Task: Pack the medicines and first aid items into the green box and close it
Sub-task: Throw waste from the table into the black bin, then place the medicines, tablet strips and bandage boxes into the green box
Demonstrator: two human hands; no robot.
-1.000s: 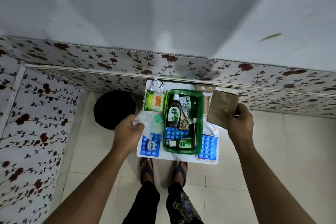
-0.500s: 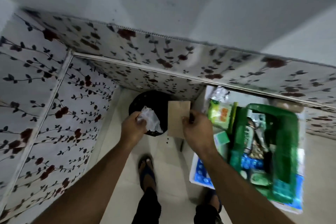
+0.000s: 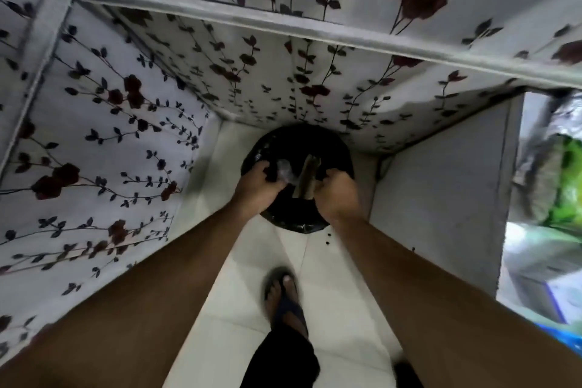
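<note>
Both my hands reach down over a black bin (image 3: 296,148) on the floor. My left hand (image 3: 256,187) grips a crumpled clear plastic wrapper (image 3: 285,174) just above the bin's mouth. My right hand (image 3: 337,195) holds a brown paper piece (image 3: 307,178), turned edge-on and tilted, beside the wrapper. The green box is out of view. At the blurred right edge I can only make out a green packet (image 3: 567,186) and a silver foil pack (image 3: 549,126) on the low white table (image 3: 441,198).
Floral-patterned panels (image 3: 104,148) close in the corner on the left and behind the bin. The white table's side stands right of the bin. My sandalled foot (image 3: 285,299) is on the pale tiled floor (image 3: 233,309) below the hands.
I have turned left from the table to the bin. Both hands carried the wrapper and the brown paper from table height down to the bin's mouth. The green box has left the view.
</note>
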